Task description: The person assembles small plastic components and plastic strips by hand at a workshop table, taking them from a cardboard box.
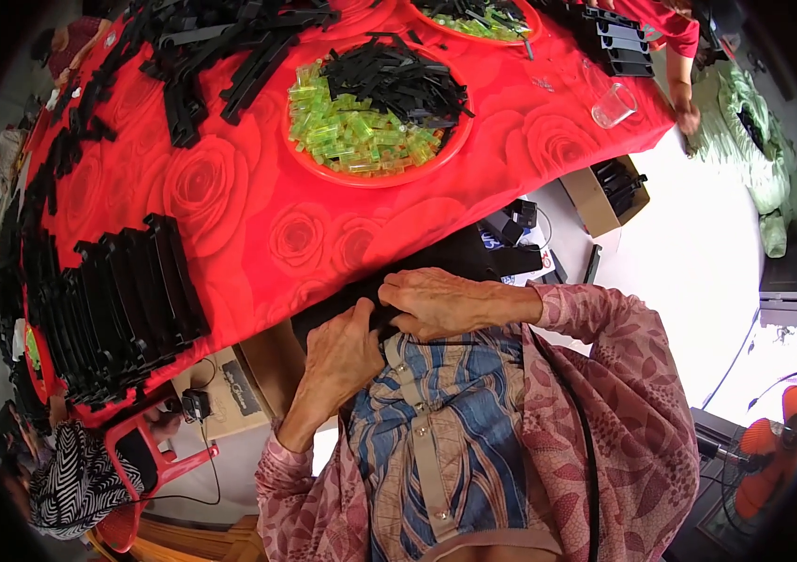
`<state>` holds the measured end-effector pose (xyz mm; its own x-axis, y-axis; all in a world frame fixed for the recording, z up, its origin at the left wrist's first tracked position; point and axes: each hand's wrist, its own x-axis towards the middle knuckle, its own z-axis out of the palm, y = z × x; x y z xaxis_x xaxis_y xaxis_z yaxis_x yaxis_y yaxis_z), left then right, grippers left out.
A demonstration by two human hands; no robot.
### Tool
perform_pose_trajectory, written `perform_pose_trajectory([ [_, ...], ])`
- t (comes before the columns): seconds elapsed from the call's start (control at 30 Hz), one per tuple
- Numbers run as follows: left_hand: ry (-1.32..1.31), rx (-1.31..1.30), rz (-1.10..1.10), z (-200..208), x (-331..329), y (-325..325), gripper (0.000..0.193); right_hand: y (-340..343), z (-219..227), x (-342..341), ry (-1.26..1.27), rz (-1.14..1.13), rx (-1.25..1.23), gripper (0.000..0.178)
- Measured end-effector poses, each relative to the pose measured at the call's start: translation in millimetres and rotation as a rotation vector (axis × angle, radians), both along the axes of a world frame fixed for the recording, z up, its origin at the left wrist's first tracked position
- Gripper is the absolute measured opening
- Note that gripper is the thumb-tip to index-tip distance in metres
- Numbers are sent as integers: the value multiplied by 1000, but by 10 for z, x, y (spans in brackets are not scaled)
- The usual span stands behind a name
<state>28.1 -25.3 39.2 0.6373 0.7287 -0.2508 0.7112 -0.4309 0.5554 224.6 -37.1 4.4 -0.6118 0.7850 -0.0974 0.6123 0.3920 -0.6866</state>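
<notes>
My left hand (331, 361) and my right hand (454, 304) meet close to my body, just below the near edge of the red table (239, 211). Both sets of fingers are bent and closed around something small and dark between them. Its shape is mostly hidden by the fingers and blends with a black surface (440, 260) behind it. Beyond my hands, on the table, sits a red basin (375, 180). Clear yellow-green plastic pieces (351, 136) and thin black strips (398, 80) fill it.
Long black plastic parts (131, 295) stand in a row at left; more lie heaped (220, 47) farther back. A clear cup (614, 105) is near the right edge. Another person's hand (687, 117) hangs there. Below are a cardboard box (609, 211), a red stool (159, 459) and an orange-bladed fan (759, 459).
</notes>
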Motion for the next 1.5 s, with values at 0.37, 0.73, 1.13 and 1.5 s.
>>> perform_pose_trajectory([
  [0.37,-277,-180,55,-57,-116,115,40,138,198,40,21,96,121,26],
  [0.73,-547,-545,391,-292,-278,-13,35,277,458,436,598,-888,227,12],
  [1.13,-870,-749,670,-283,-359,-69,51,966,12,1261,437,-1313,222,39],
  [1.5,-1060,-771,739,-159,-250,31,41,918,82,1295,542,-1295,226,17],
])
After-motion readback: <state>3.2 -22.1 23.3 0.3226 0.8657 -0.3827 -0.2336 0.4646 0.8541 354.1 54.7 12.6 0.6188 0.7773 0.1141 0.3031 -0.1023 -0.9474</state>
